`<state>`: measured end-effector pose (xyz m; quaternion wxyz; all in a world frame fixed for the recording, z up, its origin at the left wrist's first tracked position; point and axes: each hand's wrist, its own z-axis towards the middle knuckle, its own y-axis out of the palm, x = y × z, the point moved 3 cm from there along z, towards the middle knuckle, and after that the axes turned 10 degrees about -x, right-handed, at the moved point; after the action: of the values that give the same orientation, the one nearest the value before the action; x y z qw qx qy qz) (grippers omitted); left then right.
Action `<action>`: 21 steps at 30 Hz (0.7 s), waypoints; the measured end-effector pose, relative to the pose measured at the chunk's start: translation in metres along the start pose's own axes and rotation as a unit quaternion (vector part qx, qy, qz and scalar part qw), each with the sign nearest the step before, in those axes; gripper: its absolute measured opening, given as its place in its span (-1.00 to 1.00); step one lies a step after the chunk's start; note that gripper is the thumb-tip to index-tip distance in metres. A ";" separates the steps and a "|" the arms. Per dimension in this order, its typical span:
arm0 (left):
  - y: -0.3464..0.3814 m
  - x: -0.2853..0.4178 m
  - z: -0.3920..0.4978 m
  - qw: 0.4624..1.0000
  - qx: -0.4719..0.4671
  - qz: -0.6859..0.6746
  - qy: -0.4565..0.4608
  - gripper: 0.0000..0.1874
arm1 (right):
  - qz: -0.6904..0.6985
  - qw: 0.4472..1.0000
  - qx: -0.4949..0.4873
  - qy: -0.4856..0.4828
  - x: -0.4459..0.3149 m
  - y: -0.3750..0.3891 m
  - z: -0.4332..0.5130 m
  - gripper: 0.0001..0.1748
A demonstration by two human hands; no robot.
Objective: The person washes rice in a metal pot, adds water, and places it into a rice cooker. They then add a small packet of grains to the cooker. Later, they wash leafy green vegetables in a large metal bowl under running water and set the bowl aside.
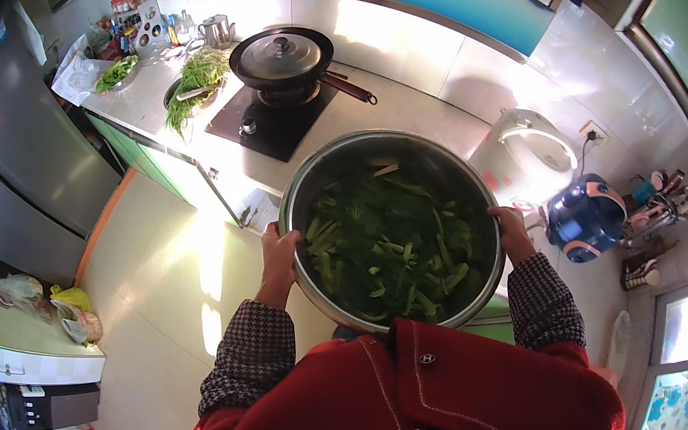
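A large stainless steel basin (489, 188) is held up in front of my body, one hand on each side of its rim. Dark leafy greens with pale cut stems (400, 240) fill its bottom; whether they lie in water I cannot tell. My left hand (280, 257) grips the left rim, thumb over the edge. On the opposite side my right hand (511, 232) has hold of the rim the same way. Beyond the basin, a black wok (249, 76) with a metal lid (281, 52) rests on a gas hob (266, 127).
Left of the hob stands a bowl heaped with long green stalks (199, 77). A plate of greens (116, 74) sits farther back. Along the right counter are a white rice cooker (523, 150) and a dark blue appliance (585, 217). A steel refrigerator (36, 133) is at left.
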<state>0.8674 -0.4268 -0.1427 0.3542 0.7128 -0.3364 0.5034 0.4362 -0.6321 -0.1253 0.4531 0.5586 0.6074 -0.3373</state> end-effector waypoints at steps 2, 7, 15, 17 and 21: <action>0.001 0.003 0.020 1.000 0.015 0.015 0.004 -0.63 | -0.036 0.999 0.003 -0.003 -0.007 0.013 0.029 -0.78; 0.013 0.006 0.069 0.999 0.036 0.027 0.002 -0.65 | -0.041 0.999 -0.026 -0.018 -0.030 0.030 0.099 -0.76; 0.039 0.013 0.133 0.999 0.038 0.007 0.008 -0.60 | -0.056 0.998 -0.014 0.001 -0.043 0.024 0.164 -0.76; 0.042 0.017 0.148 0.999 0.033 0.020 0.007 -0.60 | -0.070 0.997 -0.009 -0.002 -0.037 0.019 0.179 -0.78; 0.046 0.023 0.179 0.999 0.022 0.000 0.025 -0.61 | -0.169 0.984 0.027 -0.041 -0.032 0.008 0.201 -0.77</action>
<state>0.9208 -0.6051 -0.1564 0.3470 0.7073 -0.3163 0.5285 0.4783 -0.8274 -0.1673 0.3984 0.4456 0.6646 -0.4483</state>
